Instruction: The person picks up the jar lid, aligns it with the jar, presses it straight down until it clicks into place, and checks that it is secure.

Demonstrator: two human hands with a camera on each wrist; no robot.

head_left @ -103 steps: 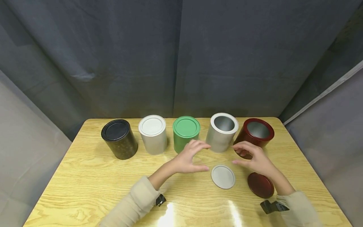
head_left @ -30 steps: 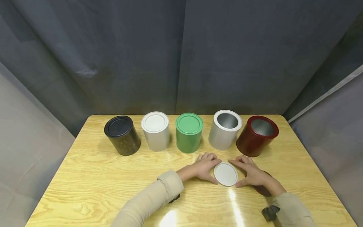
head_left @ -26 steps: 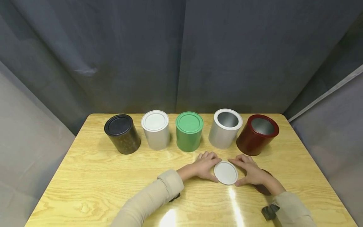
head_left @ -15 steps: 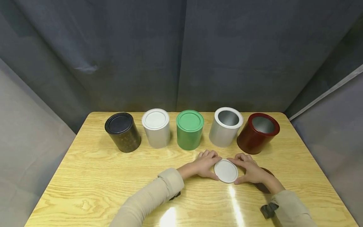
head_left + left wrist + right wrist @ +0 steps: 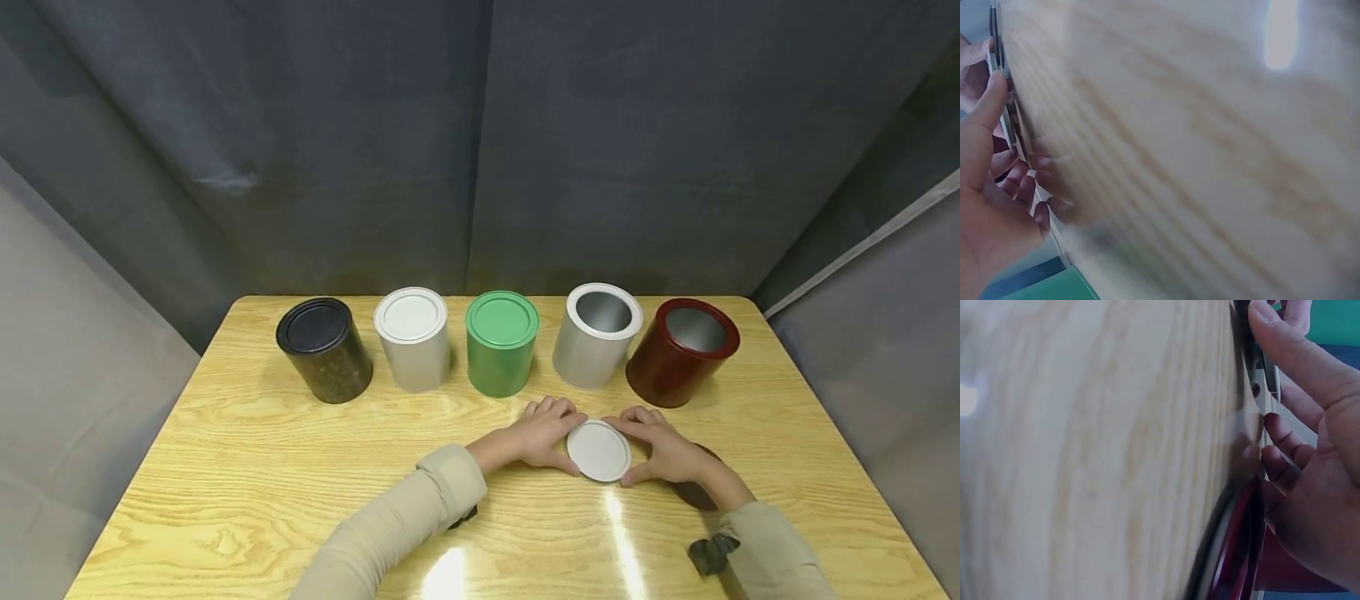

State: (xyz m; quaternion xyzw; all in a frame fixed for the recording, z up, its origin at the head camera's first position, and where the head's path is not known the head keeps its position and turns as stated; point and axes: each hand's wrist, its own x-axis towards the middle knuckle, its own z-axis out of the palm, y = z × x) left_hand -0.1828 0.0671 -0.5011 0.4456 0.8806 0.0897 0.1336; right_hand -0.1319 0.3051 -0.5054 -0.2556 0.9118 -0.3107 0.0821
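Note:
A round white can lid point(image 5: 598, 450) lies low over the wooden table, held by its edge from both sides. My left hand point(image 5: 542, 435) grips its left edge, thumb at the near side and index finger at the far side. Opposite, my right hand point(image 5: 662, 450) holds the right edge in the same way. The left wrist view shows the left thumb point(image 5: 988, 103) against the lid's rim point(image 5: 1007, 128). Behind the lid stands a white can point(image 5: 585, 358) with its top uncovered. A dark red lid point(image 5: 696, 493) is partly hidden under my right wrist.
To the right of the white can is an uncovered dark red can point(image 5: 663, 375). A green can point(image 5: 501, 367), another white can point(image 5: 416, 362) and a black can point(image 5: 333, 371), all with lids on, line the back of the table point(image 5: 262, 492). Grey curtains point(image 5: 360, 167) hang behind.
Both hands, apart in the air above the lid a few seconds ago, have come down to its edges. Over the last second hands and lid hold nearly still; the view has tilted slightly.

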